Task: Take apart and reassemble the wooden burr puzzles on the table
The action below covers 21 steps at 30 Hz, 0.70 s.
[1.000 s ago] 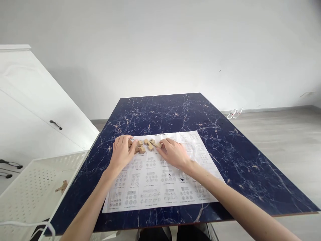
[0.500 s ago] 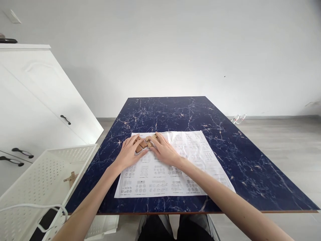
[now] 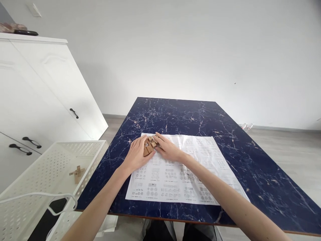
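Several small wooden puzzle pieces [image 3: 150, 145] are bunched together at the far left corner of a white printed instruction sheet [image 3: 180, 174] on the dark blue marbled table [image 3: 190, 115]. My left hand [image 3: 136, 154] cups the bunch from the left with its fingers pressed against the pieces. From the right, my right hand [image 3: 168, 149] presses against the same bunch, fingers stretched toward the left hand. Both hands rest on the sheet and the pieces sit squeezed between them.
A white perforated tray [image 3: 45, 174] stands left of the table with a small wooden cross-shaped piece [image 3: 77, 172] in it. A white cable [image 3: 37, 195] loops over its near edge. White cabinets [image 3: 37, 100] with black handles line the left wall.
The spread-out wooden pieces have been pushed together into one tight bunch as both hands closed in on them. My view has shifted left and the sheet sits further right in it.
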Each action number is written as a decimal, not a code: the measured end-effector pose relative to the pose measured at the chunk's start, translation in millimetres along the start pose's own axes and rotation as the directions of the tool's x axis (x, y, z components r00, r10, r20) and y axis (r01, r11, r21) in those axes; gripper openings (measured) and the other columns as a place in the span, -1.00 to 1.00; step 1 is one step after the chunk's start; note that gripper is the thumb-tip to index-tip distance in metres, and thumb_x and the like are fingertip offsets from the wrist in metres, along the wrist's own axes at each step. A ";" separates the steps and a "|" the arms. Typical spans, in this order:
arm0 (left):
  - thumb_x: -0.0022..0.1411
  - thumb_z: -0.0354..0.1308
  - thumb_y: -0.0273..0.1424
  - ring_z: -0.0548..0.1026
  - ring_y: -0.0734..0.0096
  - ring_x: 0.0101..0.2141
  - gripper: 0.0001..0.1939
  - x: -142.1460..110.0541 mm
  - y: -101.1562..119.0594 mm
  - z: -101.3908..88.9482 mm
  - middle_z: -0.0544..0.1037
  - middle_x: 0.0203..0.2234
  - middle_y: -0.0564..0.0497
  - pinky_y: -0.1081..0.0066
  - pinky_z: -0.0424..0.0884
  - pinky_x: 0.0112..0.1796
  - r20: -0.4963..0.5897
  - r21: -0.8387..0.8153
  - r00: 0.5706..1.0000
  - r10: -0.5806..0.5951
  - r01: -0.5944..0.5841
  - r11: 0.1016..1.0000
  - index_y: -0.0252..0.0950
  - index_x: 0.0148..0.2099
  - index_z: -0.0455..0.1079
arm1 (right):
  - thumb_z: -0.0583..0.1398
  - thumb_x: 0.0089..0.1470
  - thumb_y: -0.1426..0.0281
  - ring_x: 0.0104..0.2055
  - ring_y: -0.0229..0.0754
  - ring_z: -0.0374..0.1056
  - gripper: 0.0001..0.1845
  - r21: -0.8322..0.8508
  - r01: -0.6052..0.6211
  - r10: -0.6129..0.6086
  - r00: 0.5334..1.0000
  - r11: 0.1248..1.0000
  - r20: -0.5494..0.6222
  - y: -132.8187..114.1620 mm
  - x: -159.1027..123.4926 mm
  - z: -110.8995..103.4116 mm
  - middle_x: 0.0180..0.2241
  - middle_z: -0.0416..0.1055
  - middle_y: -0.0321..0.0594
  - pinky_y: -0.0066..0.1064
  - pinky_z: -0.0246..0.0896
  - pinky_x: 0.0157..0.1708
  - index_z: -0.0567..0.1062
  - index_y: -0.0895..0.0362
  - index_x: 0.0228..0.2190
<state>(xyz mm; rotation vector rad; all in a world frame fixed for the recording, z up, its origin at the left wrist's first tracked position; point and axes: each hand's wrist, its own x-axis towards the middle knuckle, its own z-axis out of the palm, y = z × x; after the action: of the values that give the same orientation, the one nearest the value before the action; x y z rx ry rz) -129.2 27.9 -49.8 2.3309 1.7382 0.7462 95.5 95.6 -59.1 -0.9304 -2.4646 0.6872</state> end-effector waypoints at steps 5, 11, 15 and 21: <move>0.43 0.19 0.02 0.30 -0.27 0.40 -0.22 -3.5 3.5 -0.2 0.35 0.40 -0.31 -0.22 0.25 0.34 0.006 -0.011 0.999 -0.034 0.034 0.999 -0.19 0.50 0.06 | 0.08 0.48 0.24 0.61 0.16 -0.05 -0.19 0.042 -0.073 0.073 0.997 0.996 0.016 -19.1 -36.2 -22.6 0.63 -0.29 -0.03 0.09 0.22 0.42 -0.10 -0.05 0.58; 0.43 0.20 0.01 0.33 -0.23 0.37 -0.32 -3.8 9.3 -6.3 0.43 0.32 -0.23 -0.18 0.29 0.32 0.020 -0.014 0.999 -0.042 0.043 0.999 -0.13 0.44 0.15 | 0.08 0.51 0.08 0.57 0.16 0.07 -0.31 -0.004 -0.267 0.263 0.953 0.964 -0.151 -41.8 -148.2 -53.9 0.57 0.05 -0.17 0.13 0.28 0.40 0.09 -0.16 0.54; 0.41 0.24 0.01 0.29 -0.25 0.39 -0.26 -3.6 13.4 -9.5 0.40 0.34 -0.28 -0.20 0.22 0.35 0.015 0.003 0.999 -0.040 0.040 0.999 -0.19 0.44 0.13 | 0.12 0.48 0.05 0.48 0.18 0.26 -0.42 -0.010 -0.409 0.384 0.865 0.913 -0.324 -31.1 -229.6 -59.8 0.47 0.30 -0.12 0.02 0.40 0.32 0.35 -0.11 0.41; 0.29 0.30 0.20 0.22 -0.31 0.45 -0.02 12.3 25.9 -3.2 0.27 0.46 -0.33 -0.23 0.17 0.38 0.004 0.040 1.000 -0.013 0.013 0.999 -0.18 0.51 0.04 | 0.17 0.42 0.01 0.10 0.09 0.64 -0.52 0.079 -0.522 0.480 0.701 0.850 -0.527 -7.5 -292.0 -64.0 0.19 0.61 -0.08 -0.28 0.62 -0.11 0.55 -0.04 0.20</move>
<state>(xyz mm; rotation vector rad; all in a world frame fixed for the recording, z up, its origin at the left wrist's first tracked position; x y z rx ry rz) -105.9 30.4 -33.1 2.3429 1.7814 0.7107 327.5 -93.1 -63.5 -1.6131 -1.7503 0.4098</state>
